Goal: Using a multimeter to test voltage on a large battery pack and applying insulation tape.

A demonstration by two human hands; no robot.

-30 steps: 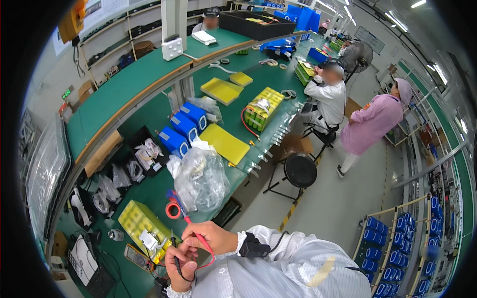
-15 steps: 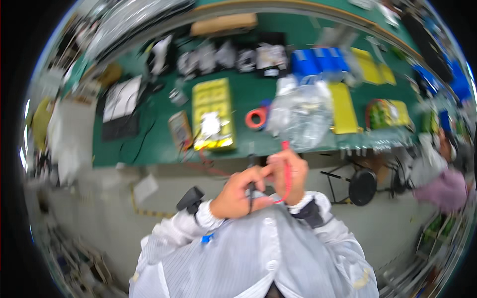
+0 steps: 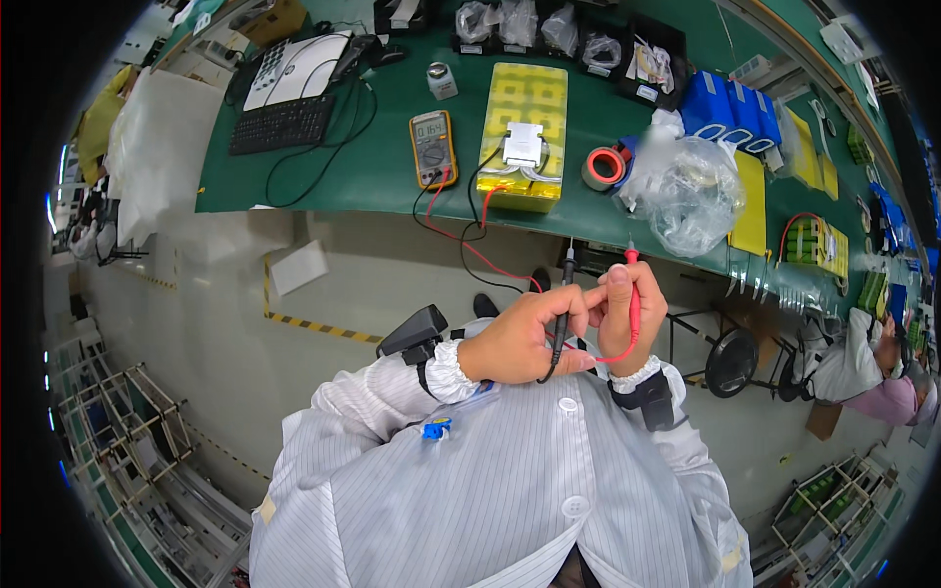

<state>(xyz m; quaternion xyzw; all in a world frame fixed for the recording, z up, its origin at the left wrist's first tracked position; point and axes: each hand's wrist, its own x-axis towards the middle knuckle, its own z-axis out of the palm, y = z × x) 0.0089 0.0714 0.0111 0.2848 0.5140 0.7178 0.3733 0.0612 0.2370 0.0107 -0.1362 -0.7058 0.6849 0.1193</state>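
In front of my chest, short of the bench edge, my left hand (image 3: pixel 524 338) is closed on a black test probe (image 3: pixel 562 318), its tip pointing away from me. My right hand (image 3: pixel 627 314) grips a red test probe (image 3: pixel 634 299) upright beside it. Fingers of the two hands meet between the probes. A red and a black lead run up to an orange-rimmed multimeter (image 3: pixel 432 147), lit, on the green bench. Right of the meter stands a yellow-wrapped battery pack (image 3: pixel 526 98) with a white board (image 3: pixel 523 144) and wires on its near end.
A red tape roll (image 3: pixel 604 169) and a clear plastic bag (image 3: pixel 698 196) lie right of the pack. Blue battery packs (image 3: pixel 727 113) stand behind them. At left are a black keyboard (image 3: pixel 281 124) and cables. A round stool (image 3: pixel 732 362) stands below the bench at right.
My view has turned, so the bench appears higher and its middle further right. Both hands keep their probes, and the picture is sharper now.
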